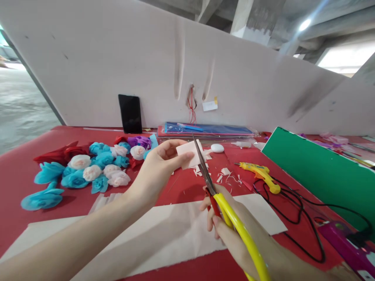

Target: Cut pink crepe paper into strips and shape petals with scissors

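A small pale pink piece of paper is pinched between the thumb and fingers of my left hand. My right hand grips a pair of scissors with yellow and red handles, its blades pointing away from me. The blades lie at the right edge of the paper; whether they are fully closed on it I cannot tell. Paper scraps are scattered on the red tabletop beyond the scissors. Under both forearms stretches a long pale sheet of paper.
Blue, white and red paper flowers fill the left side. A black phone leans against the white partition. On the right are a yellow glue gun with a black cord, a green board and a purple power strip.
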`<state>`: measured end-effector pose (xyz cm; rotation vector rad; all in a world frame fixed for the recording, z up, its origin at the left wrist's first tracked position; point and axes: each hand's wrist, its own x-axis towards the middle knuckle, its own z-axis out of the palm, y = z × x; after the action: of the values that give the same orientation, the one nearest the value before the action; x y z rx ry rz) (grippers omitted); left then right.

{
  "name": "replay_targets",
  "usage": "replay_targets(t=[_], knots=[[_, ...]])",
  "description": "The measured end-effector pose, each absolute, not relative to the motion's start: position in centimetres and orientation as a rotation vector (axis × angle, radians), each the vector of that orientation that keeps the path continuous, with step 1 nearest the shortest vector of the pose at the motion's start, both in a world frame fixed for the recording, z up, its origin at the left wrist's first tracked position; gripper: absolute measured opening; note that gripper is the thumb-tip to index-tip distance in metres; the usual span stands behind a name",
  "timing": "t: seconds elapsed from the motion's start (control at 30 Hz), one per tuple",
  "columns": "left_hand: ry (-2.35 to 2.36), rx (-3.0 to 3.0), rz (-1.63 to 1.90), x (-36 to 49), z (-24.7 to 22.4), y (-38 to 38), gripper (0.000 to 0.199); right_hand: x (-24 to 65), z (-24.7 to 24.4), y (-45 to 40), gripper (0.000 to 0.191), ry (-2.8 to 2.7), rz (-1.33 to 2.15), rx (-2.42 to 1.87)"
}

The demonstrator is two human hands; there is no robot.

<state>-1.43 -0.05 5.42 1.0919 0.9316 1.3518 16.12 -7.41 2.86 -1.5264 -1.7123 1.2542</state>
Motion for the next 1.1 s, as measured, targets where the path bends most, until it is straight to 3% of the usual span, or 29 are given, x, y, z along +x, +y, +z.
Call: replay_targets(t=[1.1], knots=[[0.922,1.048,1.340,-1.20,5.45,0.03,0.021,15.78,3.45,-7.38,0.010,-1.903,1.163,-1.550]])
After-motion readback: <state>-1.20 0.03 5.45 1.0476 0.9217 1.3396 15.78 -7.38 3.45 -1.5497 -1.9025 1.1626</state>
